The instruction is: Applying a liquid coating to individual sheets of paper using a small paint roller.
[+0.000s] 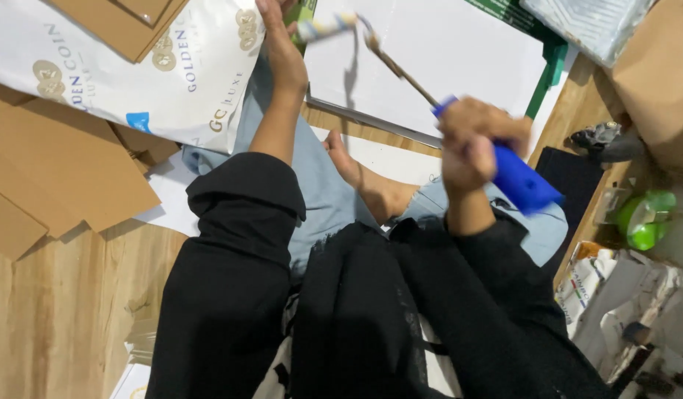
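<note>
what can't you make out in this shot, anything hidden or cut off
- Left hand: fingers cut off by the top edge of the head view, so what they touch is unclear.
- Roller head: blurred and close to the top edge; its covering can't be told.
- Roller handle: upper part wrapped by the right hand.
- White board: far side cut off by the edge.
- Green object: blurred, kind unclear.

white printed bag (134, 66) upper left, crumpled wrapper (589, 277) right
</note>
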